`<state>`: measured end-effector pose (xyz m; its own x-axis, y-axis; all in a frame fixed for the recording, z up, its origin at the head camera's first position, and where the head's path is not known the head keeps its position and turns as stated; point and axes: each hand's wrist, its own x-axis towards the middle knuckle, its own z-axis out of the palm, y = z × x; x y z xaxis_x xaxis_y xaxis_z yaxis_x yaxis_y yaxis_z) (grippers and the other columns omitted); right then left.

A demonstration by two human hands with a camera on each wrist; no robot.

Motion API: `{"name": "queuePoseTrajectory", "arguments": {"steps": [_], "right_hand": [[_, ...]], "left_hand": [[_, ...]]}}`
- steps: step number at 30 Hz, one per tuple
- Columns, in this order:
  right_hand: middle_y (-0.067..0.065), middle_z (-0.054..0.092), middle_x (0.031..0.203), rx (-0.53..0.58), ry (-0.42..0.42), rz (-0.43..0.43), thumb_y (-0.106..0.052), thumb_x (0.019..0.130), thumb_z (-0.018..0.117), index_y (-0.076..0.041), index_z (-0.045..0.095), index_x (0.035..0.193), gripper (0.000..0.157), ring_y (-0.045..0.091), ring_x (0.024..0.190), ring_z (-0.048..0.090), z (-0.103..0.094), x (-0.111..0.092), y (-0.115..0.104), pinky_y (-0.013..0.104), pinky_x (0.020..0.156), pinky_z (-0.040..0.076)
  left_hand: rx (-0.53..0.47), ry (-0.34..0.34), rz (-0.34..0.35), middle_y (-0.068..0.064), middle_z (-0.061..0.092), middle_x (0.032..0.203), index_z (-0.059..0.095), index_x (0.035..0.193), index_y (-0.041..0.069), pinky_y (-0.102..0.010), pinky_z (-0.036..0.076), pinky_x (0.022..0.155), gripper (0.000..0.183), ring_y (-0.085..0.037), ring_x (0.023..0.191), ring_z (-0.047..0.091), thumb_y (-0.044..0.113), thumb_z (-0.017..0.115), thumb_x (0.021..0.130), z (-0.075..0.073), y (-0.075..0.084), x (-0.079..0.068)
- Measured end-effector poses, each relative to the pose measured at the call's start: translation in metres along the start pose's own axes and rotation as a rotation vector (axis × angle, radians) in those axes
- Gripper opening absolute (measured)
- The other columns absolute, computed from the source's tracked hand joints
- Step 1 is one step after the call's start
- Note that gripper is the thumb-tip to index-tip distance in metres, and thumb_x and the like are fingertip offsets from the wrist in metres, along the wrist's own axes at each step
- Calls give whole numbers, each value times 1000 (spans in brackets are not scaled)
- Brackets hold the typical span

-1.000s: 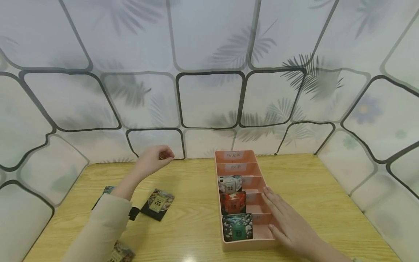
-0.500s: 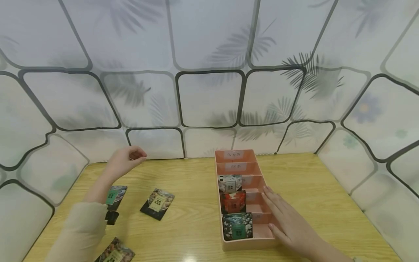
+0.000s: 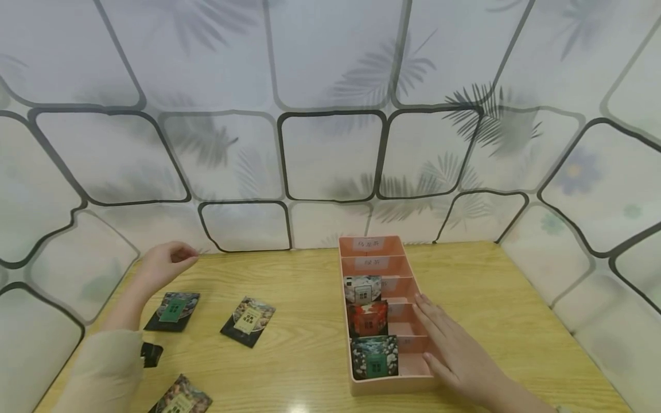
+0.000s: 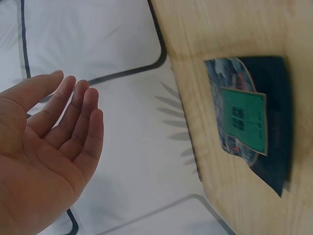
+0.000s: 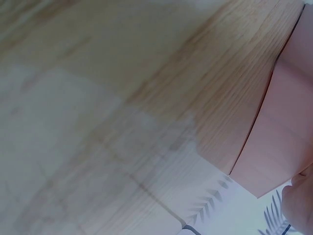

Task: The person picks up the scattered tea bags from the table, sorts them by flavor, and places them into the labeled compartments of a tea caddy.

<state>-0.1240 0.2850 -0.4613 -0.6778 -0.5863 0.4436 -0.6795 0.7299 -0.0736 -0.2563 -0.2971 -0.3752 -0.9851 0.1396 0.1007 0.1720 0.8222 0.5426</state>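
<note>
My left hand (image 3: 166, 265) hovers over the table's far left, its fingers loosely bent and holding nothing. Below it lies a dark sachet with a green label (image 3: 172, 311), which the left wrist view shows apart from the palm. A sachet with a yellow label (image 3: 249, 321) lies to the right, and a similar sachet (image 3: 182, 397) is at the front edge of view. With fairly straight fingers, my right hand (image 3: 459, 350) rests against the right side of a pink divided box (image 3: 392, 386). White (image 3: 363, 290), red (image 3: 369, 319) and green-and-black (image 3: 374, 357) sachets stand in its three nearer compartments.
The box's two far compartments bear paper labels (image 3: 369, 244) with handwriting. A patterned cloth wall (image 3: 330, 160) closes off the back and sides of the wooden table (image 3: 304, 350). A small black object (image 3: 151, 354) shows beside the left sleeve.
My left hand has moved left and slightly down, from beyond the yellow-label sachet to above the green-label one, uncovering it. The right hand and the box have stayed put.
</note>
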Motion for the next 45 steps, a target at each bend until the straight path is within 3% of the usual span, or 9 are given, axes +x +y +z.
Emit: {"name": "queuePoseTrajectory", "arguments": {"steps": [6, 14, 26, 35, 45], "right_hand": [[15, 27, 176, 7, 39, -26, -24, 96, 69, 8, 38, 160, 77, 18, 166, 19, 0, 0, 0, 20, 134, 4], [13, 26, 176, 3, 7, 1, -23, 95, 70, 5, 37, 161, 80, 14, 167, 14, 0, -1, 0, 19, 133, 3], [21, 33, 172, 6, -10, 3, -18, 92, 72, 6, 35, 162, 82, 13, 167, 11, 0, -1, -1, 18, 133, 1], [19, 30, 173, 7, -17, 5, -18, 92, 72, 5, 35, 162, 83, 13, 167, 11, 2, -2, 1, 19, 133, 1], [21, 33, 172, 10, -23, 12, -19, 92, 73, 5, 34, 162, 84, 16, 167, 14, 1, -1, 0, 20, 134, 2]], "left_hand": [[-4, -7, -26, -30, 72, 111, 68, 119, -11, -59, 58, 86, 28, -47, 104, 69, 14, 64, 107, 1, -16, -6], [12, -8, -51, -32, 71, 111, 68, 120, -12, -60, 57, 85, 29, -50, 104, 68, 14, 64, 106, 4, -36, -12], [15, -6, -105, -36, 69, 113, 66, 118, -14, -61, 58, 84, 29, -54, 106, 66, 13, 63, 107, 11, -65, -22], [15, -4, -126, -39, 67, 116, 65, 119, -16, -63, 57, 86, 32, -58, 108, 65, 14, 62, 107, 19, -79, -27], [-11, -21, -216, -43, 61, 127, 56, 132, -18, -60, 57, 87, 46, -59, 115, 60, 22, 59, 109, 26, -92, -36]]}}
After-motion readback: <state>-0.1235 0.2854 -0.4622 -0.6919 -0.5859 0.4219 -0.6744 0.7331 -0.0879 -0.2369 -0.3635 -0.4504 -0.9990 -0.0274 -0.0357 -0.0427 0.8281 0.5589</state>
